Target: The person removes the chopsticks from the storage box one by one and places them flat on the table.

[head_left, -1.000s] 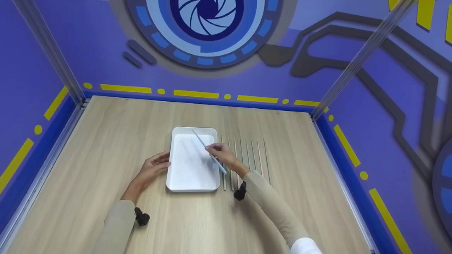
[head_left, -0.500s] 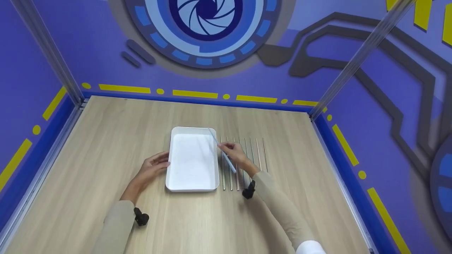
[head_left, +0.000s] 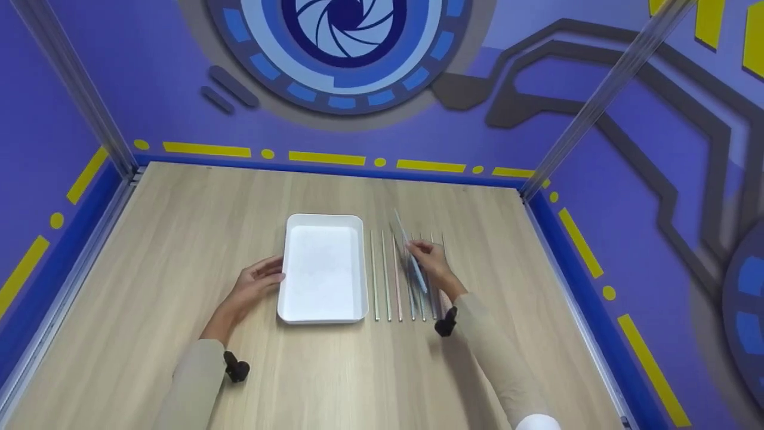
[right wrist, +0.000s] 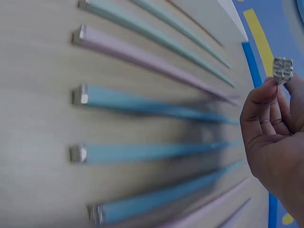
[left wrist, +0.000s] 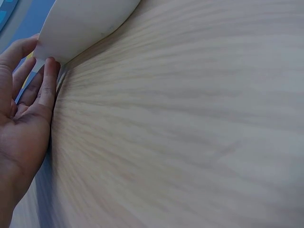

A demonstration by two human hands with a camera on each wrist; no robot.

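Note:
In the head view, my right hand (head_left: 433,263) pinches a pale blue chopstick (head_left: 419,278) between thumb and fingers, tilted above a row of chopsticks. Its silver square end (right wrist: 283,70) faces the camera in the right wrist view. Below lie several chopsticks side by side, among them a pink chopstick (right wrist: 142,58) and a blue chopstick (right wrist: 147,153), all with silver ends. My left hand (head_left: 256,283) rests its fingertips against the left side of a shallow white tray (head_left: 322,275). The left wrist view shows fairly straight fingers (left wrist: 48,85) at the tray's outer wall.
The wooden tabletop (head_left: 298,382) carries the tray near its middle, with the chopsticks just right of it. Blue printed walls (head_left: 418,131) enclose the back and sides. Metal posts (head_left: 603,95) stand at the rear corners.
My right hand has moved right with the chopstick, from over the tray to above the row of chopsticks. The left hand stays at the tray's left side.

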